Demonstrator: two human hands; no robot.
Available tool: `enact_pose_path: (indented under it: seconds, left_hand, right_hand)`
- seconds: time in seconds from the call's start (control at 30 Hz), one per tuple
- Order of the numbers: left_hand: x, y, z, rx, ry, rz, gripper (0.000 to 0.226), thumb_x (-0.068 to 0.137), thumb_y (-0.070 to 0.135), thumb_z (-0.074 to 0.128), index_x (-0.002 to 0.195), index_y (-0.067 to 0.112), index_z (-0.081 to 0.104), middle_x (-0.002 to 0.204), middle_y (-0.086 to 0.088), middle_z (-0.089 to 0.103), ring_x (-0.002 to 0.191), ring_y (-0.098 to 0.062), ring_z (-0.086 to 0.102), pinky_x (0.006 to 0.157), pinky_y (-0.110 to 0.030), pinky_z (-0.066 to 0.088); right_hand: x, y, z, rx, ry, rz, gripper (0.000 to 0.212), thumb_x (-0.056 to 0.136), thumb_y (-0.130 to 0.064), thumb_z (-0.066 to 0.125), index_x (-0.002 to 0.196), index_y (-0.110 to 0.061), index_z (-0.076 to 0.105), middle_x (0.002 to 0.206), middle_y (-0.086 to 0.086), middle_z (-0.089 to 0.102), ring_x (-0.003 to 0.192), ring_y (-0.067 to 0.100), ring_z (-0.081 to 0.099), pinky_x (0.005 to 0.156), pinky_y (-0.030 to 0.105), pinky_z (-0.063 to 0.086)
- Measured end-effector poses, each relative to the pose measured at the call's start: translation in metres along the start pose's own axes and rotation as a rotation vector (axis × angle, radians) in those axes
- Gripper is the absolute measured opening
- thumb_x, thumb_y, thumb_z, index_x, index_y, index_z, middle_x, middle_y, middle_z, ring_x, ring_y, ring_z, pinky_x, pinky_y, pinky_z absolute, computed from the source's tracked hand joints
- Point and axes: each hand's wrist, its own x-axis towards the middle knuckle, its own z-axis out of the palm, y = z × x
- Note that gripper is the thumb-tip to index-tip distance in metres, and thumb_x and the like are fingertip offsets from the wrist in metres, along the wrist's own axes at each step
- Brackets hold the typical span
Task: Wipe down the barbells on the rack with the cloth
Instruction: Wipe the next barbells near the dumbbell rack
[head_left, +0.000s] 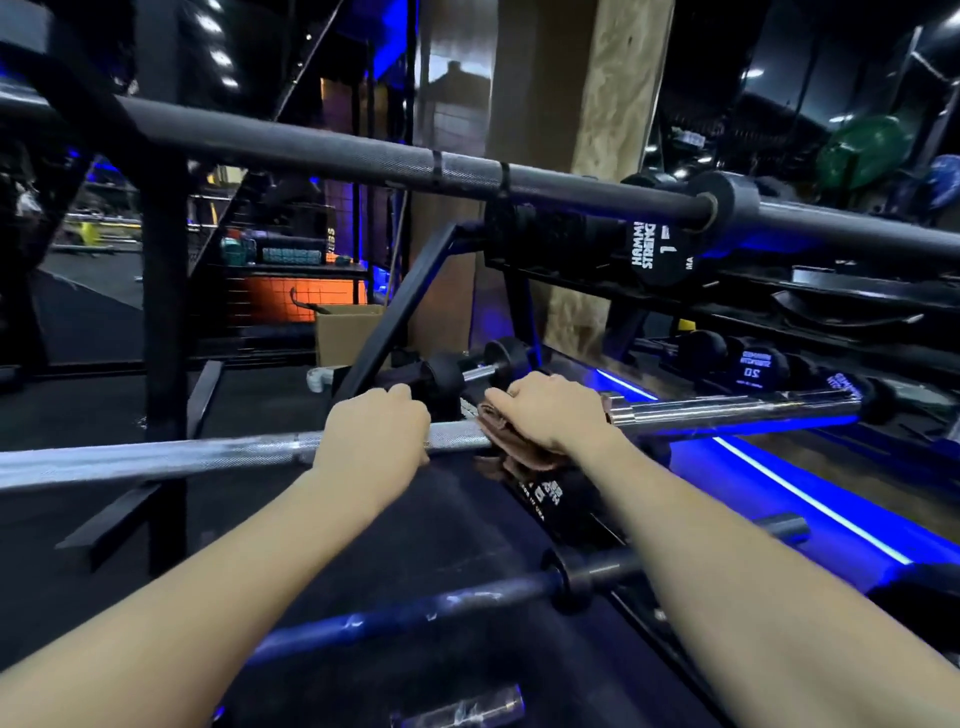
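The silver barbell (208, 457) lies across the rack, in the middle, with a dark barbell (363, 156) above it and a blue one (415, 613) below. The bar is round, so it might roll or slide if it is pushed too hard. The cloth (511, 447) could slip off too. The left hand (376, 434) curls around the bar. The right hand (556, 415) squeezes the brown cloth around the bar. Both arms reach straight out.

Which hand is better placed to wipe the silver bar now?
The right hand: it already presses the brown cloth around the silver barbell. The left hand only grips the bare bar beside it.
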Motion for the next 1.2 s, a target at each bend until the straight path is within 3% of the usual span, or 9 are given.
enact_pose_path:
  seconds: [0.1, 0.23, 0.3, 0.47, 0.6, 0.73, 0.87, 0.93, 1.2]
  left_hand:
    - [0.000, 0.000, -0.003, -0.051, -0.013, -0.006, 0.018, 0.089, 0.037, 0.059, 0.099, 0.021, 0.063, 0.108, 0.002, 0.053, 0.103, -0.020, 0.056, 0.065, -0.028, 0.033]
    - [-0.001, -0.001, -0.006, -0.073, -0.010, -0.028, 0.012, 0.089, 0.036, 0.061, 0.091, 0.024, 0.062, 0.106, 0.002, 0.054, 0.102, -0.022, 0.057, 0.065, -0.028, 0.032]
    - [-0.002, 0.000, -0.005, -0.067, 0.002, -0.026, 0.012, 0.089, 0.036, 0.061, 0.088, 0.025, 0.060, 0.105, 0.002, 0.053, 0.102, -0.023, 0.056, 0.066, -0.029, 0.032]
    - [-0.004, 0.000, -0.007, -0.090, -0.012, -0.049, 0.015, 0.087, 0.036, 0.063, 0.080, 0.026, 0.054, 0.094, 0.003, 0.046, 0.100, -0.023, 0.056, 0.066, -0.029, 0.032]
    - [-0.003, 0.000, -0.008, -0.097, -0.017, -0.044, 0.012, 0.087, 0.036, 0.063, 0.087, 0.025, 0.059, 0.102, 0.002, 0.052, 0.101, -0.024, 0.056, 0.067, -0.029, 0.033]
    - [-0.002, 0.001, -0.003, -0.049, 0.000, -0.034, 0.019, 0.089, 0.037, 0.060, 0.100, 0.022, 0.063, 0.108, 0.001, 0.053, 0.103, -0.023, 0.056, 0.067, -0.029, 0.035]
    - [-0.002, 0.002, -0.001, -0.047, 0.013, -0.027, 0.019, 0.089, 0.036, 0.059, 0.100, 0.020, 0.063, 0.108, 0.000, 0.052, 0.103, -0.022, 0.055, 0.066, -0.029, 0.034]
    - [-0.002, 0.002, -0.003, -0.053, 0.010, -0.031, 0.019, 0.089, 0.035, 0.060, 0.099, 0.020, 0.062, 0.107, 0.000, 0.052, 0.102, -0.022, 0.055, 0.066, -0.029, 0.034]
    - [0.000, 0.007, -0.008, -0.116, -0.037, -0.103, 0.020, 0.082, 0.027, 0.069, 0.093, 0.012, 0.063, 0.096, 0.000, 0.054, 0.096, -0.025, 0.058, 0.064, -0.031, 0.035]
  right_hand:
    - [-0.016, 0.010, 0.021, 0.031, 0.283, -0.139, 0.046, 0.092, -0.055, 0.030, 0.095, -0.024, 0.064, 0.102, 0.012, 0.064, 0.098, 0.032, 0.058, 0.076, 0.038, 0.039]
    - [-0.052, 0.025, 0.063, 0.093, 0.578, -0.312, 0.046, 0.091, -0.049, 0.041, 0.125, -0.022, 0.059, 0.123, 0.020, 0.052, 0.116, 0.037, 0.045, 0.102, 0.050, 0.034]
    - [-0.041, 0.024, 0.052, 0.048, 0.553, -0.290, 0.045, 0.092, -0.052, 0.039, 0.118, -0.024, 0.063, 0.112, 0.019, 0.057, 0.104, 0.037, 0.053, 0.092, 0.047, 0.042]
    - [0.002, 0.002, 0.009, 0.042, 0.041, -0.040, 0.051, 0.095, -0.056, 0.028, 0.100, -0.024, 0.067, 0.112, 0.010, 0.065, 0.105, 0.031, 0.059, 0.081, 0.037, 0.042]
    - [-0.035, 0.014, 0.044, 0.081, 0.454, -0.175, 0.048, 0.092, -0.050, 0.032, 0.115, -0.023, 0.065, 0.113, 0.016, 0.060, 0.106, 0.036, 0.054, 0.097, 0.048, 0.041]
    - [-0.048, 0.021, 0.056, 0.111, 0.579, -0.249, 0.049, 0.091, -0.052, 0.038, 0.122, -0.022, 0.062, 0.120, 0.019, 0.055, 0.112, 0.038, 0.049, 0.101, 0.052, 0.038]
    - [-0.008, 0.003, 0.012, 0.002, 0.086, -0.051, 0.046, 0.090, -0.063, 0.033, 0.093, -0.028, 0.063, 0.109, 0.009, 0.064, 0.102, 0.031, 0.058, 0.080, 0.039, 0.040]
    - [0.006, -0.005, -0.005, 0.041, -0.133, 0.075, 0.048, 0.086, -0.063, 0.039, 0.097, -0.025, 0.065, 0.115, 0.003, 0.064, 0.105, 0.028, 0.058, 0.080, 0.038, 0.035]
    - [-0.045, 0.017, 0.034, 0.125, 0.340, -0.158, 0.058, 0.087, -0.065, 0.039, 0.127, -0.027, 0.058, 0.120, 0.010, 0.054, 0.111, 0.033, 0.048, 0.098, 0.041, 0.036]
